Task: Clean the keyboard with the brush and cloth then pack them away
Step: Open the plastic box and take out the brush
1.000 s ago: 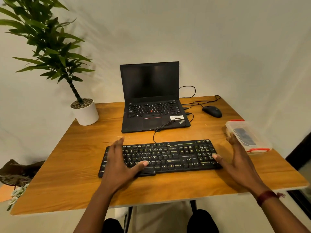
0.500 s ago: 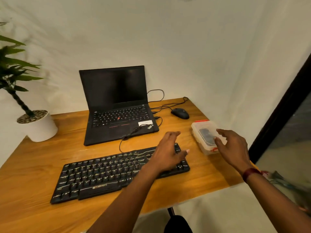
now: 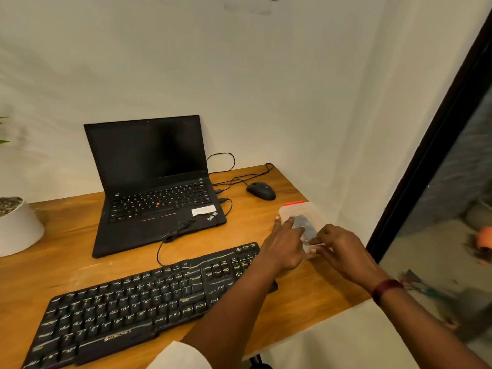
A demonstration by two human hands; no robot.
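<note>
Black keyboard [image 3: 149, 296] is lying flat w/ matte ridged keys on the glossy wood desk [image 3: 66, 235], untouched so far. Left hand [image 3: 286, 246] is spreading open against the near-left side of the clear plastic box [image 3: 306, 211], prob. bracing it. Right hand [image 3: 338, 246] is pinching the box's near edge, likely working the clip/lid. Something dark is sitting inside, prob. brush & cloth; can't confirm.

Your keyboard [image 3: 149, 302] and laptop [image 3: 157, 198] crowd the left; the mouse [image 3: 261, 190] sits behind the box [image 3: 306, 213]; bare desk [image 3: 314, 286] in front.
</note>
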